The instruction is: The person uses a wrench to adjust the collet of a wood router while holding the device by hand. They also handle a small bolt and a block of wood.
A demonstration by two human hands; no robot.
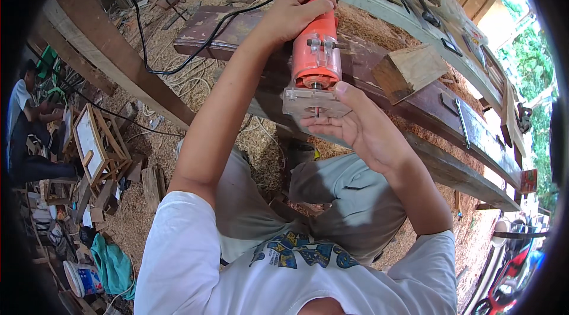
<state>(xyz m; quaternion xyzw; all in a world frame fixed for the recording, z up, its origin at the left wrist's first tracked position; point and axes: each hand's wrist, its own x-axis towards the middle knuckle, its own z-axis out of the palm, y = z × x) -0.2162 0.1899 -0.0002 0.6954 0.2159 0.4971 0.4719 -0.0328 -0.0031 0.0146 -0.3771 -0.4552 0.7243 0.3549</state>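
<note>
An orange-red trim router (315,57) with a clear plastic base (299,103) lies tilted in front of me, its base toward me. My left hand (301,11) wraps round the far end of its body, where a black power cord (220,23) leads away to the left. My right hand (363,122) holds the clear base, thumb on its upper edge and fingers beneath. A metal shaft (316,111) shows in the base's opening. Below the tool is a long brown-painted board (355,63).
A wood block (410,72) and a metal ruler (462,124) rest on the board at right. Behind runs a pale plank (367,0) with hand tools and a phone (451,47). Wood shavings cover the ground. Far left, another person (35,119) sits beside a wooden frame (95,144).
</note>
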